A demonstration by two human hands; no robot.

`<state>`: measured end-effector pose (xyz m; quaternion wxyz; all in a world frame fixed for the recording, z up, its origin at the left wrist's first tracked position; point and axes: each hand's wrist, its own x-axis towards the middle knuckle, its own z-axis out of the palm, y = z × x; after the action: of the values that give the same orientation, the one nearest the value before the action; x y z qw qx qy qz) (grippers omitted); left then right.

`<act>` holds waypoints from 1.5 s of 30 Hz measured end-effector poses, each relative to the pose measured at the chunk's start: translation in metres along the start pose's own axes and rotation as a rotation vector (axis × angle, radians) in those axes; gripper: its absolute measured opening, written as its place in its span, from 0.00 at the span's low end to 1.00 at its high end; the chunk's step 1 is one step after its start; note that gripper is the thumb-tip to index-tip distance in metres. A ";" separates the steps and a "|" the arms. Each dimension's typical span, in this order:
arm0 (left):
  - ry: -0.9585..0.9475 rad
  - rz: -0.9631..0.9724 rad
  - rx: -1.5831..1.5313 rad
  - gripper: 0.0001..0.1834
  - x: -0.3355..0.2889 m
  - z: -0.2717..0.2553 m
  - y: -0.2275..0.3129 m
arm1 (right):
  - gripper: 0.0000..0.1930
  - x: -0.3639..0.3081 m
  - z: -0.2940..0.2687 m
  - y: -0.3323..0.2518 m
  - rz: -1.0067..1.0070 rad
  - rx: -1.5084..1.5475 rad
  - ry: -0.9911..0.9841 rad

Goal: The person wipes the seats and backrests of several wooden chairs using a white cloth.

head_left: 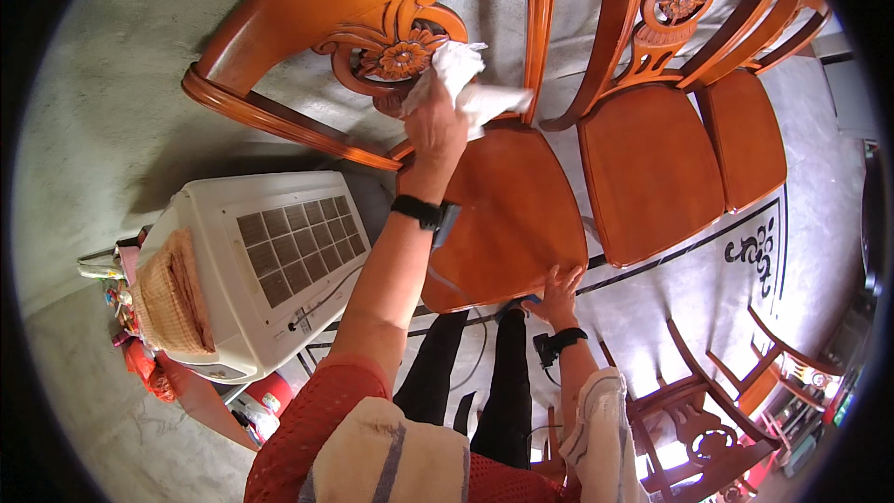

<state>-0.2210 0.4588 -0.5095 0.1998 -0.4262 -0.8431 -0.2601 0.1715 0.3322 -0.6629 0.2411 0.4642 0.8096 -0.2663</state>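
Observation:
My left hand (pixel 436 128) is closed on a crumpled white cloth (pixel 458 65), pressed against the carved flower splat (pixel 403 58) of a reddish-brown wooden chair. The cloth's loose end is blurred, hanging toward the chair's right upright. Below it lies the chair's smooth seat (pixel 507 210). At the seat's front right corner rests my right hand (pixel 556 296), fingers apart, touching the edge and holding nothing. Each wrist wears a black band.
Two more matching chairs stand to the right, with a nearer seat (pixel 652 172) and a farther one (pixel 742 140). A white appliance with a grille (pixel 303 237) stands at left, a folded tan cloth (pixel 174 293) on it. More wooden chairs (pixel 703 438) are at lower right.

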 end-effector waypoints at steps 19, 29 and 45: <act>-0.460 -0.019 -0.528 0.26 -0.064 -0.045 -0.032 | 0.69 -0.002 -0.009 -0.007 0.028 -0.001 -0.051; 0.043 -0.333 -0.349 0.16 -0.017 -0.103 -0.060 | 0.70 0.002 -0.003 -0.001 0.015 -0.007 -0.060; -0.195 0.102 0.178 0.24 0.005 -0.081 -0.083 | 0.70 0.000 0.000 -0.001 -0.023 0.033 0.018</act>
<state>-0.2823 0.3711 -0.4656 0.1666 -0.4725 -0.8555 -0.1311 0.1707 0.3317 -0.6628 0.2230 0.4612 0.8125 -0.2782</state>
